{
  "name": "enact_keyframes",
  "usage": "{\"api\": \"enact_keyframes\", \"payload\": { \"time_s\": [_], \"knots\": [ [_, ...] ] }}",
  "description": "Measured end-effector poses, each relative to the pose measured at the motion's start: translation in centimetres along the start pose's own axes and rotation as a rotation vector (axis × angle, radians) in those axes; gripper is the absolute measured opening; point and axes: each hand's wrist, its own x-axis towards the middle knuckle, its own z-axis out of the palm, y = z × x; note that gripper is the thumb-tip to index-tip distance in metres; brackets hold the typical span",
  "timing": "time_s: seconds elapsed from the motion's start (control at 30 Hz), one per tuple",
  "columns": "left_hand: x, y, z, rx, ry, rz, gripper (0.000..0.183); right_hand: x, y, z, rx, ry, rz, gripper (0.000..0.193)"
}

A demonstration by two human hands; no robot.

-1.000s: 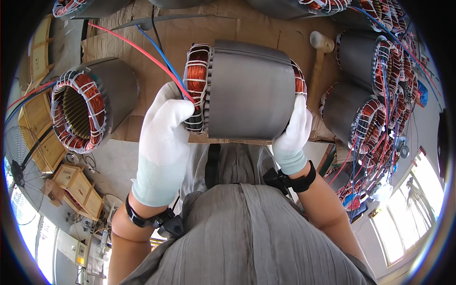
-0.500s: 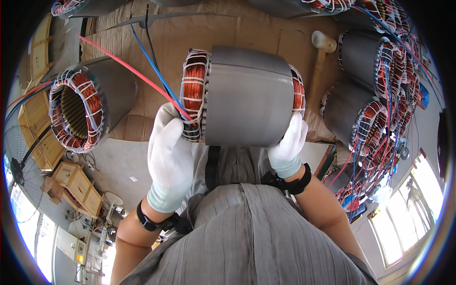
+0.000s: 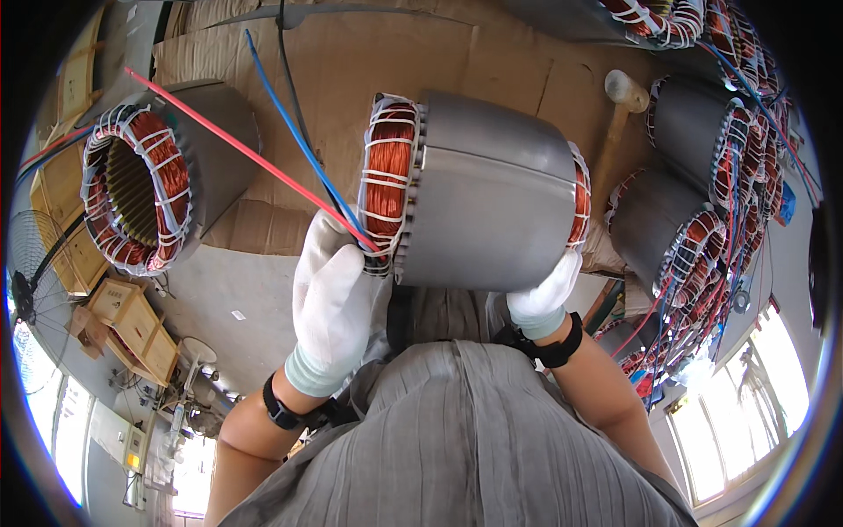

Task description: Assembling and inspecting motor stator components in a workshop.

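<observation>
One motor core [image 3: 496, 198], left hand [image 3: 332, 303] pinching its coil end [image 3: 388, 171]; right hand's [image 3: 546, 294] grip I can't tell. One left-side core [image 3: 215, 180], one mallet [image 3: 627, 90]; right-side cores [image 3: 654, 211] overlap, uncountable.

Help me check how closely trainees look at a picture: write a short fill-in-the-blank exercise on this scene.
1. The left hand and the right hand wear ____ gloves.
2. The red lead leaves the held stator at the end nearer the ____ hand.
3. In the picture, the mallet lies to the ____ of the held stator.
4. Beneath the mallet is brown ____.

Missing words: white; left; right; cardboard.
</observation>
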Motion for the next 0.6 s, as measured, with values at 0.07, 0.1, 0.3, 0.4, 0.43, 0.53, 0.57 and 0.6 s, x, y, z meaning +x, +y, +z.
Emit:
{"api": "enact_keyframes", "payload": {
  "time_s": [0.07,0.1,0.3,0.4,0.43,0.53,0.57,0.6],
  "knots": [
    [0.0,-0.1,-0.2,0.018,0.004,0.005,0.043,-0.3,0.3,0.1,0.015,0.006,-0.008,0.037],
    [0.0,-0.1,-0.4,0.012,-0.009,0.008,0.043,-0.5,0.5,0.1,0.029,0.015,-0.013,0.037],
    [0.1,-0.3,-0.4,0.033,-0.035,0.048,0.044,-1.6,1.2,0.1,0.509,-0.012,0.176,0.041],
    [0.1,-0.3,-0.4,0.053,-0.032,0.051,0.045,-1.9,0.7,0.6,0.992,0.064,0.407,0.042],
    [0.1,-0.3,-0.5,0.056,-0.039,0.050,0.045,-1.8,0.6,0.6,0.992,0.064,0.408,0.042],
    [0.3,-0.2,-0.4,0.070,-0.031,0.035,0.046,-1.4,0.5,0.3,1.161,0.102,0.558,0.041],
    [0.3,-0.2,-0.4,0.070,-0.031,0.035,0.046,-1.5,1.1,0.0,0.884,-0.003,0.458,0.042],
    [0.3,-0.1,-0.3,0.077,-0.025,0.035,0.047,-1.7,1.6,-0.1,0.605,-0.102,0.357,0.044]
  ]
}}
